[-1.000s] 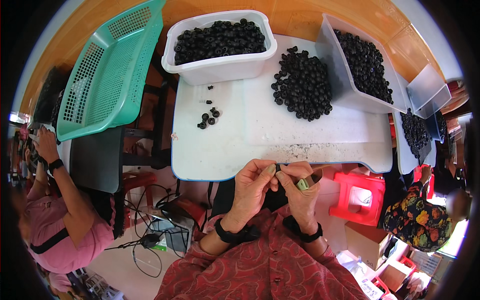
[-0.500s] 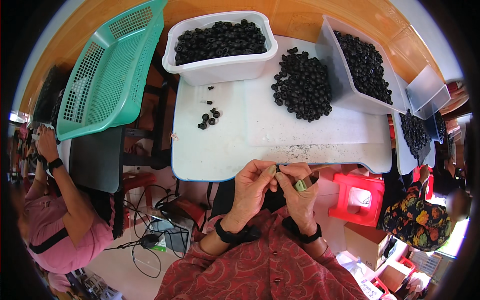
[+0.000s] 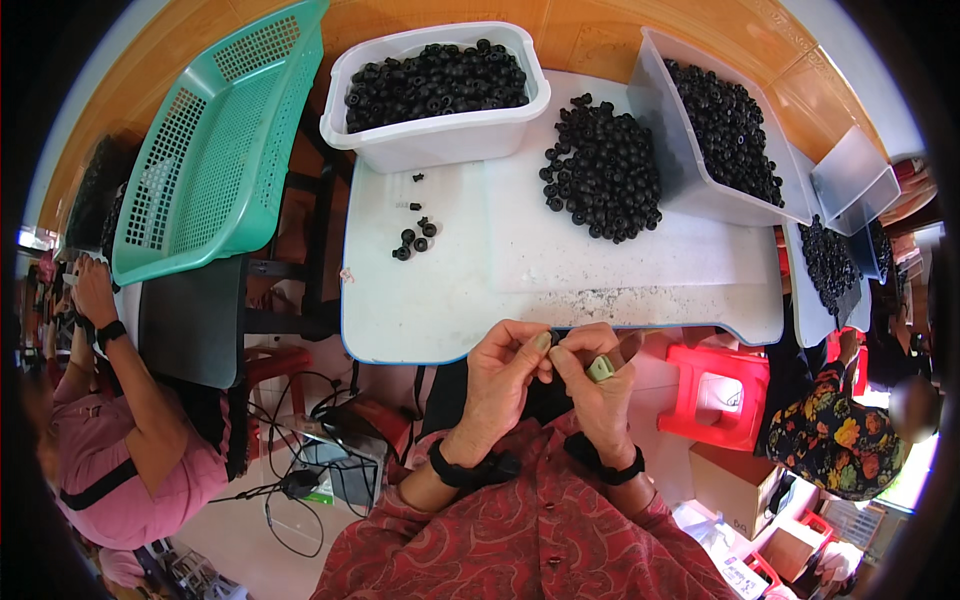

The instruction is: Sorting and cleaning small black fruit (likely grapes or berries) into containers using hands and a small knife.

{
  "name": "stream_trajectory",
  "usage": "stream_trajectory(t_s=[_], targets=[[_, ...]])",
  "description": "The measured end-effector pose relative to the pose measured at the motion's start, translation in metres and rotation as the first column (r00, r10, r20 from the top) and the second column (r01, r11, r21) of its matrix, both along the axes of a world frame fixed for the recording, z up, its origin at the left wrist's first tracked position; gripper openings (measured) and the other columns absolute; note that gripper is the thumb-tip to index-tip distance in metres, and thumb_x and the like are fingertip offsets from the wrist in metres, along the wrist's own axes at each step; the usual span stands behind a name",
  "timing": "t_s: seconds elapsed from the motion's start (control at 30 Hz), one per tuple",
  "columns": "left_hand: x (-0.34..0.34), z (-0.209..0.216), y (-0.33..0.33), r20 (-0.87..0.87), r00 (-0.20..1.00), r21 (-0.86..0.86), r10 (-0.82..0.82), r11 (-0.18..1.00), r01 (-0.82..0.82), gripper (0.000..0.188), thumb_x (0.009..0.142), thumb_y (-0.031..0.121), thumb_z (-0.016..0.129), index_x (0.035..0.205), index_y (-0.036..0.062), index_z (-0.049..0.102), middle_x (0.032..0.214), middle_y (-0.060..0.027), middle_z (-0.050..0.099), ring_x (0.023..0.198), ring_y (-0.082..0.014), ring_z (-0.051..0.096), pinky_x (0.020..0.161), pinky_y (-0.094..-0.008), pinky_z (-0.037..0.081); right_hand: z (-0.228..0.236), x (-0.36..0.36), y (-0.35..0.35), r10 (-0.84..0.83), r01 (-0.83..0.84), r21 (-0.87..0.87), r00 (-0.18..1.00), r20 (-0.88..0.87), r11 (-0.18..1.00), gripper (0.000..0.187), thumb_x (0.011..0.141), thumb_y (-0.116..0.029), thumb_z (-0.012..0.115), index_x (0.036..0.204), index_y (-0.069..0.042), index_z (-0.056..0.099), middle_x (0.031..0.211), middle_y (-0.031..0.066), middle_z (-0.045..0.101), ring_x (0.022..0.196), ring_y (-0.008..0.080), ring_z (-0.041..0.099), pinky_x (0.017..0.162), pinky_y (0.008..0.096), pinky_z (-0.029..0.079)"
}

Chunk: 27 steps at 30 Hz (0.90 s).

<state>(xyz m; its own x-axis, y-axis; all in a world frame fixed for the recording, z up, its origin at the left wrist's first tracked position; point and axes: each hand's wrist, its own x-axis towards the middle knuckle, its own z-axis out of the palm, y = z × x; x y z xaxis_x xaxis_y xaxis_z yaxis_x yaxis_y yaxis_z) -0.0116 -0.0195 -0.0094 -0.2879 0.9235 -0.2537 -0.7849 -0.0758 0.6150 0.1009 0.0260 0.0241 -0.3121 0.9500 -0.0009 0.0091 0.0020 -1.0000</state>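
Note:
Above my lap, just off the table's front edge, my left hand point(image 3: 508, 368) and my right hand point(image 3: 597, 375) meet fingertip to fingertip. Both thumbs and forefingers pinch a small black part point(image 3: 556, 337), mostly hidden by the fingers. A pale green piece point(image 3: 600, 369) sits against the fingers of my right hand; what it belongs to is hidden. On the white table point(image 3: 430, 310) beyond lies a heap of small round black parts with holes point(image 3: 603, 175). Several loose black parts point(image 3: 408, 240) lie to the left.
A white tub point(image 3: 440, 145) and a clear bin point(image 3: 690, 170), both full of black parts, stand at the back. At left is a green basket point(image 3: 215, 190). Red stools point(image 3: 712, 395), cables point(image 3: 300, 480) and a carton point(image 3: 735, 490) are around. Other people sit on both sides.
My right hand has turned slightly, and the brownish flat piece by its fingers shows less. The pinch on the black part stays in about the same place.

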Motion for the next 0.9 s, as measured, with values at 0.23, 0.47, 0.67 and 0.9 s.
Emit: stream_trajectory(t_s=[0.23,0.47,0.67,0.9], targets=[[0.002,0.0,-0.001,-0.006,1.0,0.028,-0.027,0.999,0.027,0.013,0.093,0.005,0.061,0.104,-0.0011,0.06,0.087,-0.0055,0.064,0.07,-0.0076,0.057,0.06,-0.0214,0.05,0.008,0.005,0.006,0.044,-0.054,-0.194,0.997,-0.055,0.979,0.006,0.089,-0.005,0.065,0.09,-0.001,0.061,0.072,-0.0011,0.057,0.056,0.003,0.046,0.048,0.0177,0.035],[0.002,-0.005,-0.002,-0.025,0.999,0.074,-0.047,0.996,0.049,0.013,0.093,0.005,0.06,0.105,-0.0011,0.06,0.085,-0.0056,0.063,0.069,-0.0091,0.057,0.06,-0.0233,0.05,0.001,0.01,0.009,0.046,-0.072,-0.252,0.993,-0.109,0.965,0.009,0.091,-0.009,0.063,0.086,-0.001,0.063,0.067,-0.0024,0.052,0.05,0.0033,0.039,0.045,0.0198,0.029],[-0.001,-0.002,-0.002,-0.021,0.996,0.078,-0.086,0.993,0.088,0.014,0.093,0.007,0.06,0.105,-0.0001,0.06,0.079,-0.0057,0.062,0.066,-0.0112,0.056,0.059,-0.0246,0.048,0.001,0.013,0.013,0.082,-0.155,-0.362,0.974,-0.21,0.919,0.016,0.095,-0.011,0.056,0.087,0.001,0.062,0.065,-0.0022,0.049,0.05,0.0036,0.037,0.045,0.0198,0.027],[-0.003,0.003,0.0,0.072,0.989,0.081,-0.129,0.989,0.123,0.015,0.094,0.01,0.061,0.105,-0.0005,0.061,0.076,-0.0048,0.061,0.062,-0.0102,0.056,0.057,-0.0223,0.047,0.007,0.01,0.012,0.052,-0.144,-0.387,0.97,-0.238,0.911,0.017,0.095,-0.014,0.058,0.085,0.0,0.06,0.06,-0.0044,0.045,0.049,0.0033,0.035,0.045,0.02,0.025]])
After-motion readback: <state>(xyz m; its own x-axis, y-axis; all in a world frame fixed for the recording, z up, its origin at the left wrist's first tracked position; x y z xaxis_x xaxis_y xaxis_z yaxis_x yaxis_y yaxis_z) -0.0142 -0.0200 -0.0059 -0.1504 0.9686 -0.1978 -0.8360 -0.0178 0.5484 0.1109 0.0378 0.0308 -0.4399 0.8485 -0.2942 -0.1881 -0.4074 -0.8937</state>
